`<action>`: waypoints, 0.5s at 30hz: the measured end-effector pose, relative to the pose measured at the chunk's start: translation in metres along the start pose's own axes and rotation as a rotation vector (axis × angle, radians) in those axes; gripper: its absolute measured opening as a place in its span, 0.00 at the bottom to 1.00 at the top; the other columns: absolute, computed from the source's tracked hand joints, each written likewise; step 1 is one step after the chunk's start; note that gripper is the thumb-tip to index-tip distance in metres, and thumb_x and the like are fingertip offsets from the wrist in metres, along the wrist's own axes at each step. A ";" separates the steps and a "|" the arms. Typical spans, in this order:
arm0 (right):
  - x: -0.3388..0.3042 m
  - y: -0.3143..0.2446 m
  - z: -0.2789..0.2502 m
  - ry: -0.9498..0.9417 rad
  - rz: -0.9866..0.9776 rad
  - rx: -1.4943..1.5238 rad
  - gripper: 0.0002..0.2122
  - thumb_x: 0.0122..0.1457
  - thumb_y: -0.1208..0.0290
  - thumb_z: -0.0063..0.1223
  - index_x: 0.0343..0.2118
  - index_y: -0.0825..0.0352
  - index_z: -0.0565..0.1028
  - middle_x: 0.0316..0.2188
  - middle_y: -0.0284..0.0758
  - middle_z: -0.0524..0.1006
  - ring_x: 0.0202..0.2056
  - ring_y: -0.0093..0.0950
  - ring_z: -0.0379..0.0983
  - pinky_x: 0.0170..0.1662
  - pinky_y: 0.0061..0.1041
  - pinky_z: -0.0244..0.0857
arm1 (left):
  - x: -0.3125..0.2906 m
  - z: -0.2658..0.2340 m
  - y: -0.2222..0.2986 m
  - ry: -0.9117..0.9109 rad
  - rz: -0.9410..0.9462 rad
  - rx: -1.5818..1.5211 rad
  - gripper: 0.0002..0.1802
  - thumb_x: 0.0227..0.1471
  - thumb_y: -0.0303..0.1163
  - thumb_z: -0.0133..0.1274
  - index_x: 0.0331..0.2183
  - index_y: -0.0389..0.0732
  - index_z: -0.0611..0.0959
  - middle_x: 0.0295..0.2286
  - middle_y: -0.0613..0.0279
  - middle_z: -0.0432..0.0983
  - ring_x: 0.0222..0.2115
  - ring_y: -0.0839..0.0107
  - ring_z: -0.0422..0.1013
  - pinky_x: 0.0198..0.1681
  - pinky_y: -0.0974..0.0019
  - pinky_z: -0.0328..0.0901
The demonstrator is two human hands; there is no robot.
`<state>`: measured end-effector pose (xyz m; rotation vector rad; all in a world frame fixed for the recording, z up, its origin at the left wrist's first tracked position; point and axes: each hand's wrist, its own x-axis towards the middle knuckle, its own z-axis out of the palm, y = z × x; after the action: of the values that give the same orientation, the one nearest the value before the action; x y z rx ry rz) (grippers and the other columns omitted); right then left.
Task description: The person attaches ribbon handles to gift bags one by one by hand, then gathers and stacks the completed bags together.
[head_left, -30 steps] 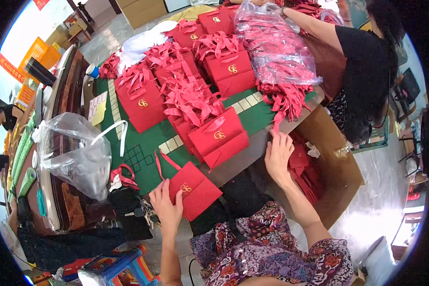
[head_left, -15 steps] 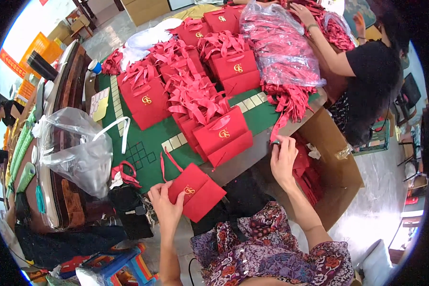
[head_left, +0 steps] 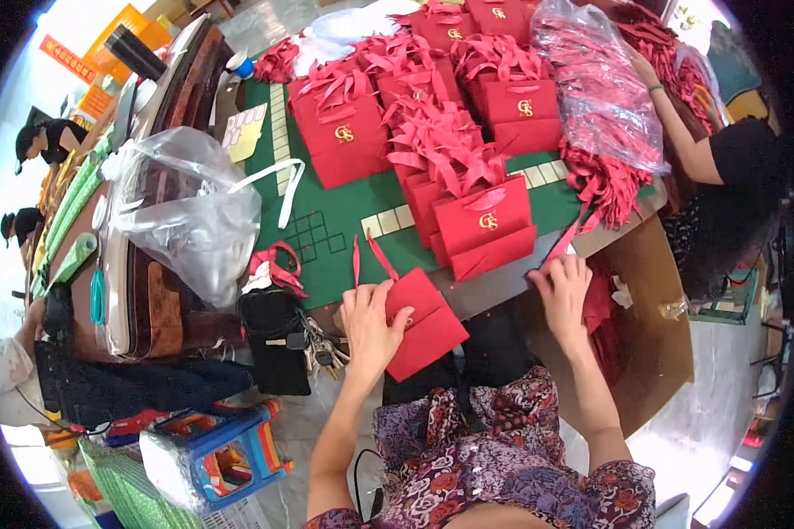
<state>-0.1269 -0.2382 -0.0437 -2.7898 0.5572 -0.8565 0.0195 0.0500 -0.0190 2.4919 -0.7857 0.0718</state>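
Note:
My left hand (head_left: 372, 328) grips a flat red paper gift bag (head_left: 432, 331) by its left side, thumb on the front and fingers at the top edge. Two red ribbon ends (head_left: 381, 257) stick up from the bag. At the table's near edge my right hand (head_left: 563, 291) has thumb and fingers pinched on a red ribbon (head_left: 568, 238), which trails down from a thick bundle of ribbons (head_left: 602, 176). Finished-looking red bags (head_left: 483, 231) with ribbon handles stand in rows just beyond both hands.
A clear plastic sleeve (head_left: 591, 84) covers more ribbons. An open cardboard box (head_left: 653, 326) with red bags stands below on the right. On the left are a clear plastic bag (head_left: 190, 220), keys (head_left: 325, 348) and a black pouch (head_left: 273, 313). A co-worker's arm (head_left: 679, 132) reaches in at right.
The view has shifted, so everything sits farther right. My right hand has come nearer to me and leftward from the bundle, drawing the ribbon along. My left hand keeps hold of the bag.

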 end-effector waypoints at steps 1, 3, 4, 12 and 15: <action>-0.005 -0.009 0.002 -0.036 0.005 0.070 0.11 0.49 0.66 0.67 0.29 0.61 0.73 0.30 0.33 0.71 0.38 0.37 0.66 0.41 0.38 0.57 | 0.000 -0.001 0.000 0.006 0.003 -0.018 0.28 0.41 0.37 0.69 0.47 0.42 0.80 0.41 0.57 0.72 0.44 0.55 0.65 0.49 0.54 0.62; -0.014 -0.035 0.001 -0.031 0.002 0.286 0.10 0.49 0.69 0.68 0.27 0.63 0.75 0.25 0.34 0.73 0.31 0.37 0.70 0.36 0.36 0.62 | 0.000 -0.002 0.001 0.014 0.001 -0.038 0.28 0.40 0.37 0.69 0.45 0.43 0.80 0.41 0.57 0.72 0.44 0.55 0.65 0.49 0.54 0.62; -0.016 -0.049 0.003 -0.033 0.025 0.426 0.09 0.49 0.71 0.68 0.27 0.63 0.75 0.24 0.35 0.73 0.29 0.37 0.71 0.34 0.35 0.64 | 0.000 -0.003 0.002 0.012 -0.003 -0.055 0.27 0.39 0.36 0.69 0.44 0.43 0.80 0.40 0.57 0.72 0.44 0.55 0.66 0.48 0.54 0.61; 0.008 -0.131 0.007 -0.201 -0.044 0.686 0.07 0.52 0.82 0.60 0.34 0.67 0.76 0.28 0.40 0.76 0.32 0.39 0.74 0.35 0.34 0.68 | 0.000 -0.009 0.008 -0.045 -0.023 -0.170 0.20 0.42 0.33 0.68 0.39 0.43 0.79 0.34 0.61 0.78 0.38 0.59 0.72 0.44 0.58 0.60; 0.011 -0.144 0.011 -0.253 -0.030 0.657 0.06 0.51 0.80 0.61 0.32 0.67 0.75 0.25 0.38 0.75 0.30 0.38 0.72 0.34 0.35 0.66 | -0.002 -0.007 0.015 -0.047 -0.038 -0.253 0.15 0.46 0.30 0.65 0.38 0.44 0.81 0.31 0.61 0.80 0.36 0.61 0.72 0.43 0.59 0.60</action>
<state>-0.0695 -0.1104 -0.0090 -2.2490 0.1484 -0.5435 0.0102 0.0447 -0.0064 2.2747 -0.7186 -0.0949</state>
